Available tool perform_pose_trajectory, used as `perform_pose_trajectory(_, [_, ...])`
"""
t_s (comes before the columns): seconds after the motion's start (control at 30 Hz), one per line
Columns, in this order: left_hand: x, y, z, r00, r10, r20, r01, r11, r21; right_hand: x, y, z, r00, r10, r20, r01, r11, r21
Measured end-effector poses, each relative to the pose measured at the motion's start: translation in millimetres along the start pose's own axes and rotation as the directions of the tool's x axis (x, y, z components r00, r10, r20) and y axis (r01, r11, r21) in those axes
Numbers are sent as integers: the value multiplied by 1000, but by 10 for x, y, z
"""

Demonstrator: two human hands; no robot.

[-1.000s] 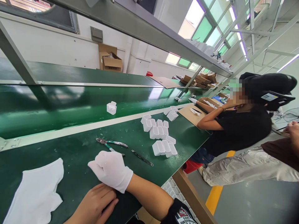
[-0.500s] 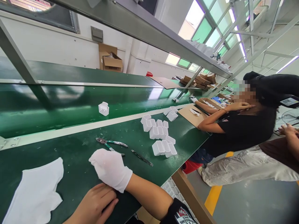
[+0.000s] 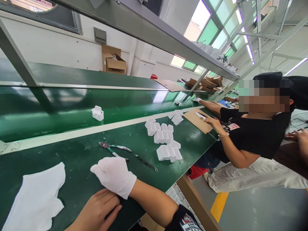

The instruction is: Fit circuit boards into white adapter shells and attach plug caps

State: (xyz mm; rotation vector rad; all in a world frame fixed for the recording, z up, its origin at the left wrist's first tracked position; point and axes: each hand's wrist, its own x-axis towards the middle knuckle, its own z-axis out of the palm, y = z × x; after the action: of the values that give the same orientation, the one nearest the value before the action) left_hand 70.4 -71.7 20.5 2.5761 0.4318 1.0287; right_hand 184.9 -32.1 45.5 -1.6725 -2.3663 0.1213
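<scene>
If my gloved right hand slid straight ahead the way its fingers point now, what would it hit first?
The right hand points up and left across the green table. Nothing lies directly in that line; the pliers sit just to its right. It would probably pass them and reach the pale strip at the belt's edge, though depth is unclear.

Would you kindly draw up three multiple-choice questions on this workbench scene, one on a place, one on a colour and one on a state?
1. Where do the pliers lie?
A. on the cardboard sheet
B. on the green bench beyond the gloved right hand
C. on the moving belt

2. What colour is the glove on the right hand?
A. white
B. blue
C. black

3. How is the left hand?
A. gloved and holding tweezers
B. bare, resting on the bench
C. gripping a white housing

Answers:
1. B, since the pliers lie on the bench just past the gloved knuckles.
2. A, as the glove is plainly white.
3. B, because the hand shows bare skin, lies on the bench surface and grips no tool or part.
</scene>
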Motion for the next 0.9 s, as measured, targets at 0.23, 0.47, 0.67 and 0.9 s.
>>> perform_pose_trajectory(0.23, [14, 8, -11, 1000, -4, 16, 3, 1000, 24, 23, 50, 65, 1000, 0, 25, -2, 999, 44])
perform_pose_trajectory(0.47, [5, -1, 2, 1000, 24, 9, -24, 999, 43, 23, 68, 95, 999, 34, 12, -35, 991, 129])
perform_pose_trajectory(0.67, [20, 8, 7, 1000, 13, 5, -13, 999, 37, -11, 67, 23, 999, 45, 4, -45, 981, 191])
perform_pose_trajectory(0.9, [42, 17, -15, 1000, -12, 19, 11, 999, 32, -8, 33, -14, 997, 50, 67, -61, 980, 188])
